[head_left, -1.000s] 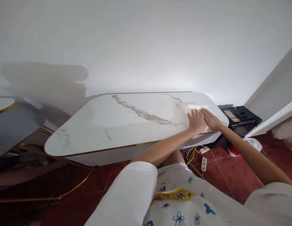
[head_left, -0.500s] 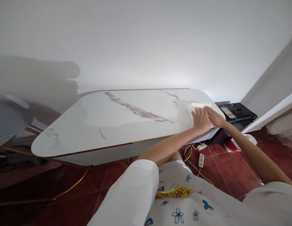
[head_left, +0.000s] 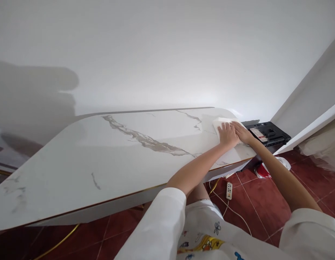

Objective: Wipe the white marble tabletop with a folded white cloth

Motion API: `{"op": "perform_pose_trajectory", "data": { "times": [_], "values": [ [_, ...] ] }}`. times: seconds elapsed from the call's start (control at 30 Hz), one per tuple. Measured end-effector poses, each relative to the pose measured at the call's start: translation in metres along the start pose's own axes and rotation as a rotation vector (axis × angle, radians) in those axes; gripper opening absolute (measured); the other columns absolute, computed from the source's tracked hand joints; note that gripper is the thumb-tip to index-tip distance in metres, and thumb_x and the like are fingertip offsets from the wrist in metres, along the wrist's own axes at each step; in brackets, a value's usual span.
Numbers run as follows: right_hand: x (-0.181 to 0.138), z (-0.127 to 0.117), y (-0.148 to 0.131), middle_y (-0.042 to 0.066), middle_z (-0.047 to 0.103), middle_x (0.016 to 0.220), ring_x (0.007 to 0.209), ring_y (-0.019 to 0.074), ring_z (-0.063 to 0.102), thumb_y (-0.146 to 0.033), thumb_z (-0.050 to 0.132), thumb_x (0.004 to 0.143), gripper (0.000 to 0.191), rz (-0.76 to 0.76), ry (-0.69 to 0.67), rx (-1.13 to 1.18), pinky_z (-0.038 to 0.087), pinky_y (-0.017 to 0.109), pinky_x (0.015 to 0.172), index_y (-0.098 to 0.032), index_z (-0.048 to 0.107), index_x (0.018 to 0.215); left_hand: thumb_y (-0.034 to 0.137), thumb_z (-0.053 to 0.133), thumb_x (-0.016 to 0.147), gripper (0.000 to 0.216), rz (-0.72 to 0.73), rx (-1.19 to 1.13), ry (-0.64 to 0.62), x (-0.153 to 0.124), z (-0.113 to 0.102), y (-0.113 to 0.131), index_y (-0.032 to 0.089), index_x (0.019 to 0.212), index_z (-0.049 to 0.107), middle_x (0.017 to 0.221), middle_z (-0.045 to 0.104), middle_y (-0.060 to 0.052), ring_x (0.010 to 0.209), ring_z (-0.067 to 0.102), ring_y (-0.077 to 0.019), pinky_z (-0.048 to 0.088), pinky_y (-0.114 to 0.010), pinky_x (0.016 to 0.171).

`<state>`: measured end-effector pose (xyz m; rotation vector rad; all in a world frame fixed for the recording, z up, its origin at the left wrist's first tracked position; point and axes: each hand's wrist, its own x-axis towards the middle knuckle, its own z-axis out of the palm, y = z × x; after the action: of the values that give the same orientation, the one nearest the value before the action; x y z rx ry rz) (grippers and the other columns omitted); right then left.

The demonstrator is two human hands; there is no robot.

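Both hands are together at the right end of a white marble-patterned tabletop. Under them lies a white cloth, pressed against the surface; its exact material is hard to make out. My left hand bears down on the cloth with bent fingers. Fingers stretched out, my right hand rests against the left hand and over the cloth's right part. The hands cover much of the cloth.
A white wall runs along the tabletop's far side. A black case with a label stands beyond its right end. On the red tiled floor are a power strip with a cord and a red-and-white bag.
The view has shifted, so the tabletop's left end now reaches the frame's left edge. Both hands stay on the cloth at the right end, nearly in the same place.
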<state>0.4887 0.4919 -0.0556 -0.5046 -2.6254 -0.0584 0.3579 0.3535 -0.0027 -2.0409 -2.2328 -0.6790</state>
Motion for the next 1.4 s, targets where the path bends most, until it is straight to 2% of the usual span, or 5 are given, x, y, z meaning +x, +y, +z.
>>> {"op": "perform_pose_trajectory", "data": {
  "times": [0.43,0.6,0.97,1.13,1.4],
  "values": [
    [0.056,0.023,0.017,0.008,0.040,0.151,0.142,0.0268,0.030,-0.046,0.018,0.099,0.056,0.271,-0.079,0.079,0.032,0.053,0.115,-0.023,0.037,0.146,0.024,0.031,0.092,0.043,-0.016,-0.016,0.030,0.049,0.006,-0.042,0.017,0.128,0.052,0.136,0.049,-0.012,0.132,0.034,-0.0290,0.028,-0.050,0.110],
    [0.084,0.028,0.023,0.007,0.036,0.154,0.143,0.0259,0.028,-0.046,0.019,0.098,0.057,0.285,-0.157,0.089,0.029,0.050,0.117,-0.022,0.037,0.146,0.023,0.032,0.091,0.044,-0.046,-0.004,0.030,0.065,0.006,-0.058,0.016,0.129,0.051,0.139,0.047,-0.012,0.133,0.033,-0.0290,0.028,-0.049,0.110],
    [0.127,0.050,0.048,0.004,0.037,0.153,0.144,0.0242,0.027,-0.047,0.020,0.098,0.055,0.235,-0.163,0.103,0.028,0.049,0.118,-0.024,0.036,0.146,0.026,0.032,0.090,0.051,-0.086,0.043,0.021,0.106,0.017,-0.084,0.011,0.137,0.045,0.144,0.042,-0.015,0.136,0.029,-0.0331,0.025,-0.051,0.111],
    [0.144,0.055,0.064,0.003,0.037,0.153,0.144,0.0240,0.027,-0.047,0.021,0.098,0.055,0.208,-0.177,0.136,0.026,0.049,0.119,-0.026,0.035,0.146,0.025,0.031,0.091,0.051,-0.106,0.063,0.005,0.127,0.022,-0.089,0.014,0.139,0.042,0.144,0.042,-0.014,0.135,0.028,-0.0328,0.024,-0.051,0.111],
    [0.150,0.047,0.074,0.004,0.039,0.151,0.141,0.0238,0.032,-0.047,0.019,0.098,0.054,0.361,-0.190,0.173,0.029,0.047,0.117,-0.025,0.037,0.144,0.025,0.028,0.093,0.045,-0.047,0.088,-0.010,0.155,0.030,-0.088,0.017,0.131,0.049,0.137,0.047,-0.012,0.131,0.034,-0.0306,0.026,-0.049,0.109]
  ]
}}
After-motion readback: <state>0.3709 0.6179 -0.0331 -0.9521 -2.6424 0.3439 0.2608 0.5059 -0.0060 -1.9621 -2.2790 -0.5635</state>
